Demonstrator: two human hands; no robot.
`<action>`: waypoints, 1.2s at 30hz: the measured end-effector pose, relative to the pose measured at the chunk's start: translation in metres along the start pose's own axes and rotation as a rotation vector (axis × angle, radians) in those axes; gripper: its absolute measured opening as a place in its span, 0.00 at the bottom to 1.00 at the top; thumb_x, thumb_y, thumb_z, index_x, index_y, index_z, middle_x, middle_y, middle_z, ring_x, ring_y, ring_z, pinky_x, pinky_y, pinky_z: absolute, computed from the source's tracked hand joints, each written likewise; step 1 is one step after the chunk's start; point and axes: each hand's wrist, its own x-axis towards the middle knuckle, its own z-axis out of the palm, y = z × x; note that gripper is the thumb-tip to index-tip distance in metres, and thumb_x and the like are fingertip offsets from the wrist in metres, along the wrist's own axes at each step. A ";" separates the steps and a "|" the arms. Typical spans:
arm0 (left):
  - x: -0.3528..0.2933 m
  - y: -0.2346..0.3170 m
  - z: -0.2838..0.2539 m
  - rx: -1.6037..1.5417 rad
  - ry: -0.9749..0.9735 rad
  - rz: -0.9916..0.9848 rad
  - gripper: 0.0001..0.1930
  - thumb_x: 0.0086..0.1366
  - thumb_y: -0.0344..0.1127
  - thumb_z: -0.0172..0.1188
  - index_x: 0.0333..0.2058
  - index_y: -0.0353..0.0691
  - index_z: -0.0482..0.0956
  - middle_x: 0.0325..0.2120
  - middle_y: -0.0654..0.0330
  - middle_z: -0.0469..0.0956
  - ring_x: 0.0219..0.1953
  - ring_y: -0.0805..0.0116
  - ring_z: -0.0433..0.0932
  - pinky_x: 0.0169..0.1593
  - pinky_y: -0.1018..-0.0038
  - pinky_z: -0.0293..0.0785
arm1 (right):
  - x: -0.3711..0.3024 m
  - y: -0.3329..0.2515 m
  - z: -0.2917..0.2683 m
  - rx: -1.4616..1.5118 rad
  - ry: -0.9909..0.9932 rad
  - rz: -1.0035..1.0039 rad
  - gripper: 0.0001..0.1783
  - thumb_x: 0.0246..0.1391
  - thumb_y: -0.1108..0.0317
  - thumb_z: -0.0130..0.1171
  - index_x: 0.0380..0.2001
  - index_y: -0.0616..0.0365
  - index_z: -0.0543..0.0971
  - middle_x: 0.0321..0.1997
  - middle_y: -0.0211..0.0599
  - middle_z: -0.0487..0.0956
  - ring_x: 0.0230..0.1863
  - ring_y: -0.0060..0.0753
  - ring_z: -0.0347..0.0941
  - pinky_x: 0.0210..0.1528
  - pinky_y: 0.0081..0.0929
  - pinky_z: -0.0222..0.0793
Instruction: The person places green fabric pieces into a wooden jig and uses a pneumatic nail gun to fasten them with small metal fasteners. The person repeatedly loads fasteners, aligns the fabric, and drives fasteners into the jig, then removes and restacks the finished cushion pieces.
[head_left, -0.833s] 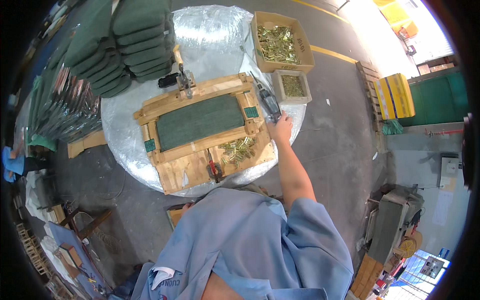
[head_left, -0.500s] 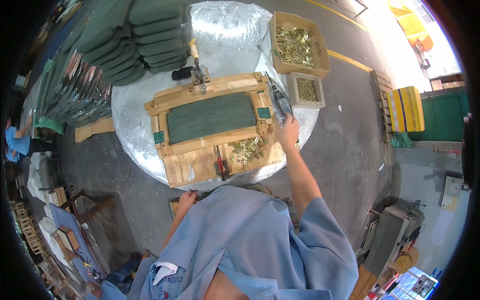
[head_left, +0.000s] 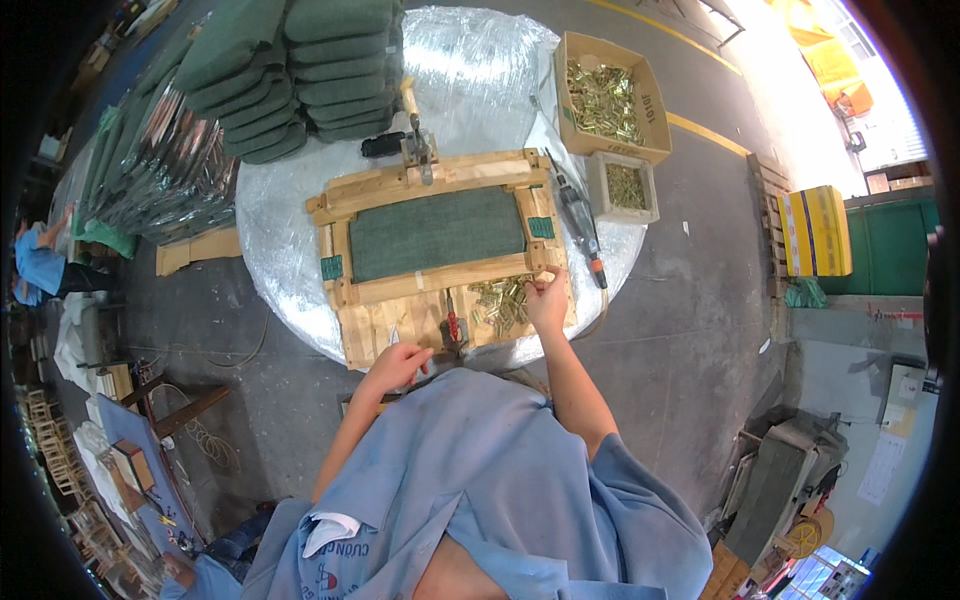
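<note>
A wooden frame [head_left: 385, 292] around a dark green fabric panel [head_left: 437, 235] lies on a board [head_left: 375, 330] on the round table. My right hand [head_left: 546, 302] is closed in a pinch at the frame's near right corner, beside loose brass-coloured metal fasteners [head_left: 498, 305]; what it pinches, if anything, I cannot make out. By the board's near edge my left hand [head_left: 400, 367] is loosely bent, fingers apart, with no object visible in it. A red-handled toggle clamp [head_left: 453, 325] stands between my hands. Another clamp [head_left: 417, 150] sits at the frame's far side. A power screwdriver [head_left: 578, 218] lies right of the frame.
A cardboard box [head_left: 653, 140] of metal fasteners and a smaller tub [head_left: 652, 200] of small parts stand at the far right. Stacked green cushions [head_left: 340, 70] occupy the far left. The round table [head_left: 285, 310] has a shiny film cover. A co-worker [head_left: 40, 265] is at left.
My right hand has let go of the power screwdriver and moved nearer, to the frame's corner by the fasteners. My left hand has come up and rightward to the board's edge.
</note>
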 end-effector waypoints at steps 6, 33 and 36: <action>0.018 0.046 0.011 -0.214 0.085 0.133 0.20 0.80 0.47 0.57 0.41 0.34 0.86 0.18 0.64 0.77 0.20 0.77 0.75 0.26 0.75 0.69 | 0.007 0.029 0.006 0.434 -0.081 0.194 0.14 0.60 0.70 0.72 0.44 0.61 0.79 0.33 0.32 0.84 0.32 0.27 0.83 0.38 0.30 0.80; 0.106 0.054 0.036 -0.620 0.114 0.202 0.11 0.75 0.39 0.66 0.45 0.36 0.86 0.31 0.60 0.86 0.29 0.72 0.85 0.35 0.74 0.84 | -0.072 0.022 -0.052 0.254 -0.274 0.217 0.18 0.60 0.62 0.71 0.52 0.57 0.84 0.41 0.36 0.88 0.43 0.32 0.85 0.48 0.33 0.81; 0.097 0.044 -0.008 -0.631 0.327 0.225 0.11 0.73 0.39 0.69 0.39 0.35 0.86 0.28 0.61 0.85 0.26 0.74 0.83 0.31 0.76 0.82 | -0.067 0.029 -0.040 0.005 -0.198 0.112 0.17 0.57 0.61 0.71 0.47 0.57 0.86 0.40 0.43 0.89 0.43 0.37 0.87 0.48 0.37 0.81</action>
